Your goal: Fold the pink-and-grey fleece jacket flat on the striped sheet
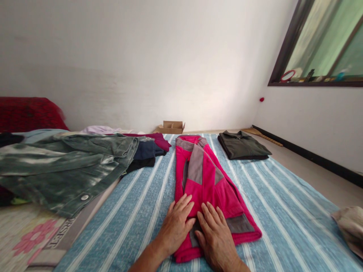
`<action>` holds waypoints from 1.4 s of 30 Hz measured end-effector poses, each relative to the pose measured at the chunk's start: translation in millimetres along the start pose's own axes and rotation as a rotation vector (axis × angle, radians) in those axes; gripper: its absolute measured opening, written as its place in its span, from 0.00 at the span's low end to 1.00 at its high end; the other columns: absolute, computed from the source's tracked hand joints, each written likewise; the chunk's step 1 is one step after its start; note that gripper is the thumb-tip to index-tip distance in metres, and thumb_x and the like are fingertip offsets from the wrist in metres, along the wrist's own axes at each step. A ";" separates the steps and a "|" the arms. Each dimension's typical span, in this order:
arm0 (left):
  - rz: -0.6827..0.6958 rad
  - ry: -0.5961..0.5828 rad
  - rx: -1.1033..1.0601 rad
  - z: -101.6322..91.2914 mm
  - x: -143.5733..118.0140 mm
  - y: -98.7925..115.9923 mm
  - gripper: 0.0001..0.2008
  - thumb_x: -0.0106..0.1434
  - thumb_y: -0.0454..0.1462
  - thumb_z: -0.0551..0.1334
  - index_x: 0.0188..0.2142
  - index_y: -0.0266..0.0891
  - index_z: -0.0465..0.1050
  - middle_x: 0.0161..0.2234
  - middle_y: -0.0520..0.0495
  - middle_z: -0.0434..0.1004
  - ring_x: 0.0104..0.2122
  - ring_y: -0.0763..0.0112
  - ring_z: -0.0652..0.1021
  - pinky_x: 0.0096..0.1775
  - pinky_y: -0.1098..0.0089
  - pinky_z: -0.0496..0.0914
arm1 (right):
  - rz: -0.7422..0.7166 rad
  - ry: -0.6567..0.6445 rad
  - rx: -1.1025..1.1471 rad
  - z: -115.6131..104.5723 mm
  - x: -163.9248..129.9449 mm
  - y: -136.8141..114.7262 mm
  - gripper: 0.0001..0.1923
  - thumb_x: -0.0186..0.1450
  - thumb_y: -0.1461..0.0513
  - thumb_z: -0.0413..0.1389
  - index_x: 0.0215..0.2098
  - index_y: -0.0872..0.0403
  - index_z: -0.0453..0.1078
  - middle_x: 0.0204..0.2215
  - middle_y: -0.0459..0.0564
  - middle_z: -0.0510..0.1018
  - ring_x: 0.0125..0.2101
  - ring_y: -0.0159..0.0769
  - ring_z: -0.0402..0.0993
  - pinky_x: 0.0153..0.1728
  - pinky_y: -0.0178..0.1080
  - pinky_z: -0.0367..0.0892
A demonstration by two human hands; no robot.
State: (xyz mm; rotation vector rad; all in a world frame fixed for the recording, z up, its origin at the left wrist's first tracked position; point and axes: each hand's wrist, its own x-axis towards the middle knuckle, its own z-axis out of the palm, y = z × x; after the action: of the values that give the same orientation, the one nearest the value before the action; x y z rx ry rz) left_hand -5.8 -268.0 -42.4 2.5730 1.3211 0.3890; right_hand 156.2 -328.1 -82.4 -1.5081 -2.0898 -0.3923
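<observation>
Two bare hands lie flat on the near end of a pink and grey fleece jacket (204, 177), which is folded into a long narrow strip on a blue striped sheet (283, 211). From the head camera, the only view there is, the left hand (177, 223) rests palm down on the strip's near left part, fingers spread and pointing away from the person. The right hand (217, 236) lies just beside it, also palm down with fingers splayed, over the grey band near the hem. Neither hand grips anything; both are open and pressing the cloth flat. The jacket's long axis runs straight away from the person toward the far wall, so nearly all of its length lies beyond the fingertips, with the collar end farthest off. Both hands sit about equally close to the near hem, the right one a little nearer the loose right-hand corner. To the left, well apart from the hands, a green denim jacket (70, 170) lies spread over a pile of dark clothes (146, 153). A folded dark olive garment (242, 145) sits at the far right of the sheet, and a small cardboard box (171, 127) stands against the wall. A pale cloth (350, 226) shows at the right edge.
</observation>
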 end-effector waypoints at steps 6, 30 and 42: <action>-0.003 0.024 -0.027 1.9 -1.5 -0.8 0.24 0.59 0.31 0.54 0.56 0.42 0.63 0.61 0.46 0.58 0.61 0.64 0.57 0.58 0.52 0.55 | -0.020 0.066 -0.039 5.8 -0.1 0.4 0.19 0.65 0.56 0.50 0.52 0.52 0.67 0.56 0.50 0.67 0.56 0.45 0.60 0.54 0.50 0.59; 0.007 0.118 -0.051 14.4 -7.0 -12.3 0.27 0.57 0.28 0.55 0.56 0.46 0.64 0.60 0.49 0.61 0.59 0.63 0.61 0.57 0.54 0.61 | -0.363 0.315 -0.157 30.0 -2.5 32.0 0.23 0.66 0.51 0.47 0.58 0.45 0.61 0.52 0.54 0.71 0.54 0.45 0.63 0.47 0.44 0.66; 0.018 0.139 -0.042 12.7 -7.6 -12.0 0.24 0.58 0.32 0.58 0.55 0.48 0.64 0.58 0.49 0.63 0.58 0.62 0.63 0.55 0.55 0.64 | -0.498 0.285 -0.122 16.8 -7.7 54.0 0.22 0.65 0.67 0.47 0.56 0.48 0.62 0.51 0.53 0.72 0.52 0.41 0.66 0.45 0.41 0.68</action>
State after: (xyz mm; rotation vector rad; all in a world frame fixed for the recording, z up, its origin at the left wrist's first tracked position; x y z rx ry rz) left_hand -15.0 -268.4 -59.1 2.5651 1.3205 0.6024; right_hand 204.6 -307.3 -104.4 -0.9059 -2.2154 -0.8759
